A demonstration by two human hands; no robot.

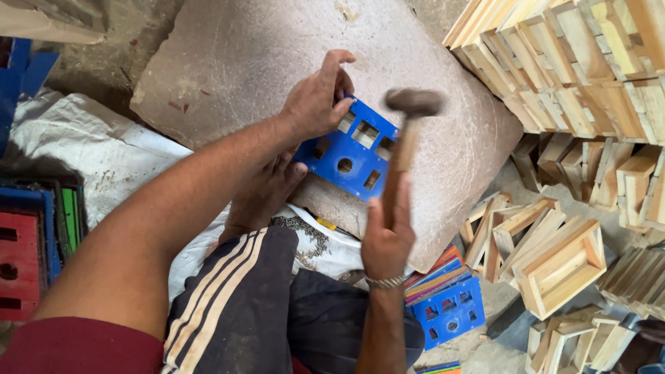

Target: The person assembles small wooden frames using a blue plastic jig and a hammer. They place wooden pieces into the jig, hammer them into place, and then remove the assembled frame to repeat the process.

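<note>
A large flat stone slab (235,55) is lying on the dusty floor (125,41), bearing a blue cut-out panel (350,156) near its front edge. A white sack sheet (104,159) is spreading off the slab's left edge, and open wooden boxes (554,263) are sitting off its right corner.

No packages, labels, signs or screens show anywhere here, neither on the stone slab nor beside the wood stacks.
</note>
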